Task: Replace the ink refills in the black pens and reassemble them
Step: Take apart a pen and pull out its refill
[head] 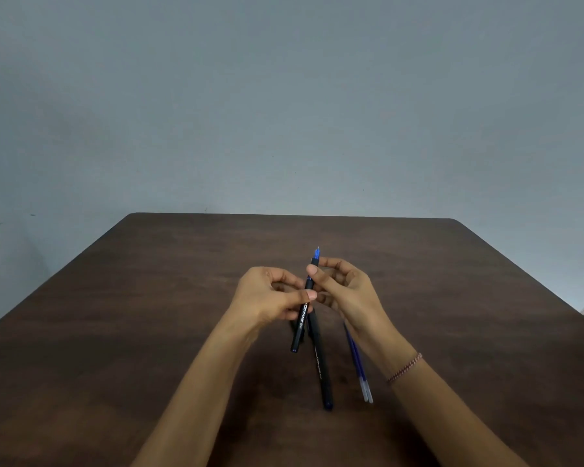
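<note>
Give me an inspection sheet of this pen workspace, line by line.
Surface: dark brown wooden table, bare apart from the pen parts.
Job's things: black pen barrel with white lettering held above the table, blue refill tip sticking out of its top end; second black pen lying on the table; two blue-and-clear ink refills lying side by side to its right.
Clutter: nothing seen.
Grippers: left hand pinches the held barrel mid-length; right hand pinches its top end, a thin bracelet on that wrist.
Cables: nothing seen.
Surroundings: plain grey wall behind the table.
</note>
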Motion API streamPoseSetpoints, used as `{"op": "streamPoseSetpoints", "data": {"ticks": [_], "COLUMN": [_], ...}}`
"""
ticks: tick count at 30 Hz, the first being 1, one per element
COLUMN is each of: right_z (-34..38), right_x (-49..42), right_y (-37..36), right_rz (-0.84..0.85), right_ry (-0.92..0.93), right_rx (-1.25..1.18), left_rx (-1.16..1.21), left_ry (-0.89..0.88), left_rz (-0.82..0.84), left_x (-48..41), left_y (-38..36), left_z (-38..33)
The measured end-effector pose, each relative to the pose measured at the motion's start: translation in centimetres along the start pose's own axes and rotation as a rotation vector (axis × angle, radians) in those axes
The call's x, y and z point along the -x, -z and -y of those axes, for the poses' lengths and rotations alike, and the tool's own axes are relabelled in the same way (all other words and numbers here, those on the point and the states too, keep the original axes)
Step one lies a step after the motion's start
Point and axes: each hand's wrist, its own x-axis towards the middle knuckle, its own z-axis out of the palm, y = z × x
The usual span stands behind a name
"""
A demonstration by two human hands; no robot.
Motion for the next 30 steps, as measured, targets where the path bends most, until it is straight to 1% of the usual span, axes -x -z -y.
{"op": "streamPoseSetpoints", "data": {"ticks": [6, 17, 30], "right_z": [-0.3, -0.8, -1.1], "right_x": [-0.4, -0.9, -0.7], "right_y": [0.4, 0.6, 0.3], "right_rz": [0.005, -0.007, 0.013], "right_ry": [0.008, -0.007, -0.048], "right_rx": [-0.026, -0.042, -0.087], "left_rx": [-0.010, -0.079, -0.069], "left_ry": [0.006, -0.001, -0.005], "left_rz": [-0.044, -0.046, -0.073], "left_x": [-0.7, -1.0, -0.5], "left_y": [-0.1, -0.4, -0.3], "left_z": [0.6, 1.0, 0.5]}}
